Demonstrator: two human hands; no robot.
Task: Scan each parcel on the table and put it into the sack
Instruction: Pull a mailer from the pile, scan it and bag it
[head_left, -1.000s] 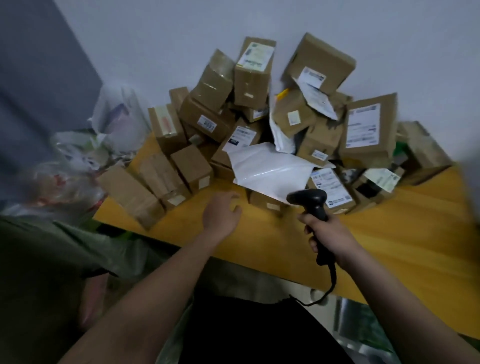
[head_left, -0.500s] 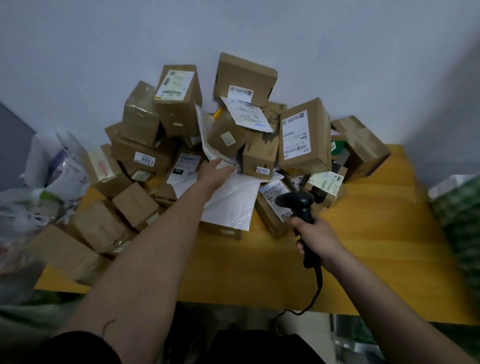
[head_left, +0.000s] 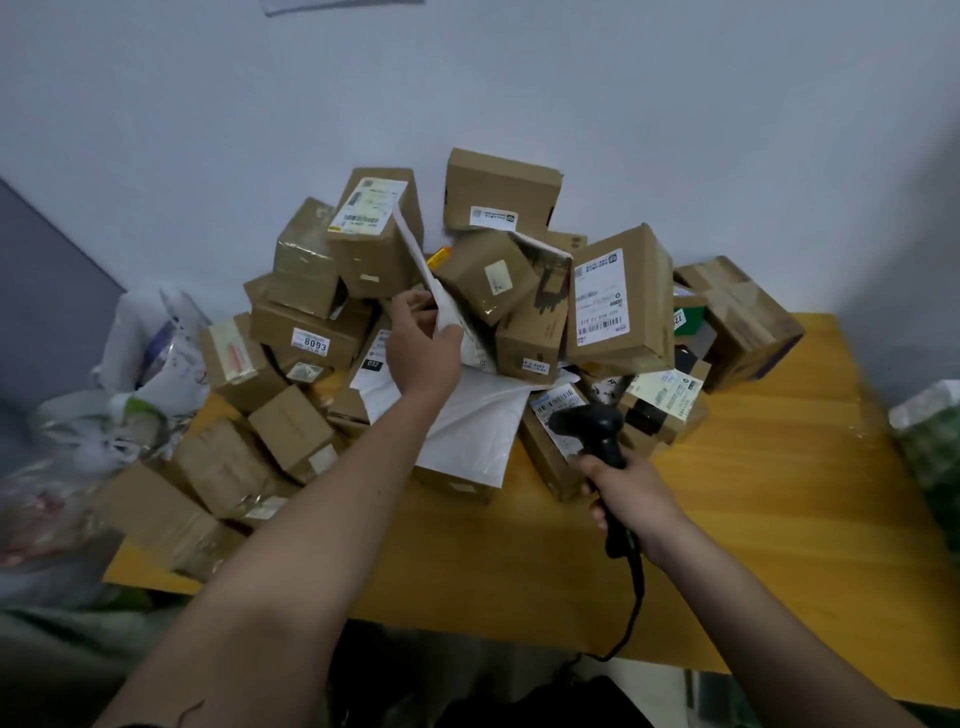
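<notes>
A heap of brown cardboard parcels is piled against the wall on the wooden table. My left hand reaches into the middle of the heap and grips a thin white envelope parcel that stands on edge between the boxes. A flat white poly mailer lies below that hand. My right hand is closed on the handle of a black barcode scanner, whose head points at the labelled boxes at the front of the heap. No sack opening can be made out for certain.
White and clear plastic bags lie at the table's left end. A green checked bag shows at the right edge. The scanner's cable hangs over the table's front edge. Bare wood lies right of the heap.
My left hand has moved from the table front up into the heap and closed on the white envelope parcel. The view swung right. The scanner hand stayed about where it was.
</notes>
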